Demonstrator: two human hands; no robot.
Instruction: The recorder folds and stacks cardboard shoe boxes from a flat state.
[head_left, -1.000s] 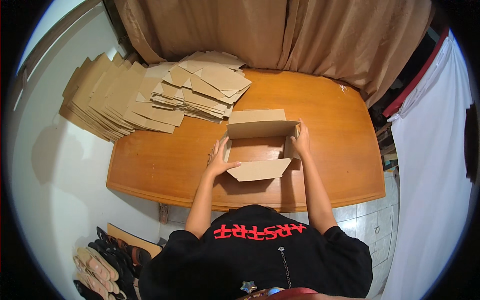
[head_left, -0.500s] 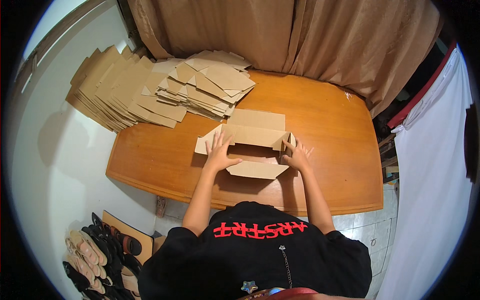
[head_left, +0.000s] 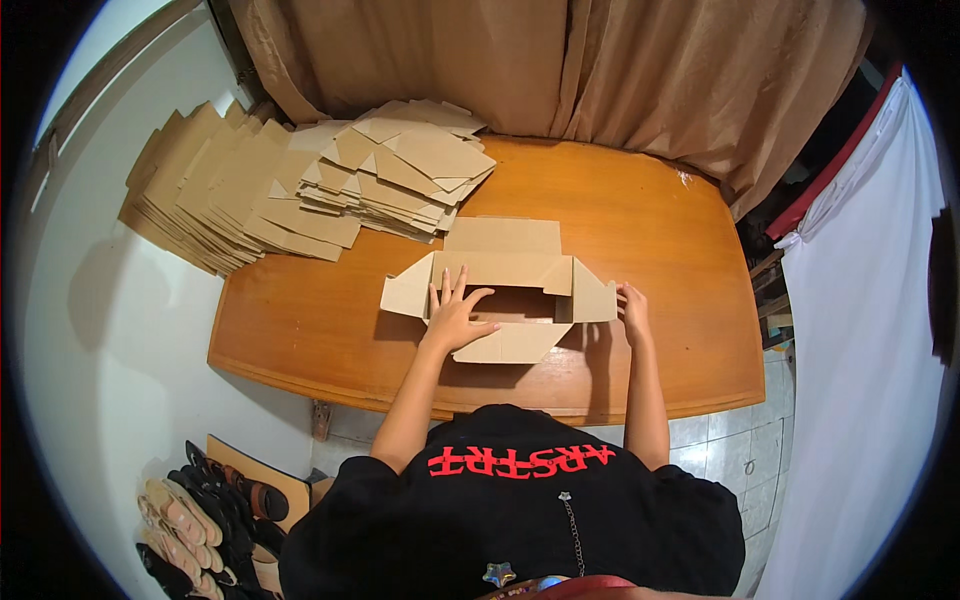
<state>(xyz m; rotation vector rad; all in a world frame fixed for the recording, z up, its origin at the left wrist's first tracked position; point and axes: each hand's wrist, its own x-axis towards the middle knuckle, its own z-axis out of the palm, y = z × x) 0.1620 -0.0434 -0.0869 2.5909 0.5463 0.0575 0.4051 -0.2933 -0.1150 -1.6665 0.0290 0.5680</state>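
A brown cardboard box (head_left: 500, 270) stands on the wooden table in front of me with its flaps spread outward. Its middle is open, showing a shaded inside. My left hand (head_left: 456, 318) rests over the box's left side, thumb and fingers spread apart. At the outer edge of the right flap (head_left: 594, 292), my right hand (head_left: 632, 312) has its fingers bent together around the flap's edge. The far flap (head_left: 502, 236) lies back toward the curtain, and the near flap (head_left: 512, 345) leans toward me.
Stacks of flat cardboard pieces (head_left: 395, 175) cover the far left of the wooden table (head_left: 680, 300). Behind it hangs a brown curtain (head_left: 420, 60). A white cloth (head_left: 860, 330) hangs at the right. Several shoes (head_left: 185, 520) sit at the lower left by the white wall.
The right flap has swung outward and now sticks out to the right. My right hand has moved from the box's right wall to that flap's outer edge. My left hand stays on the left side.
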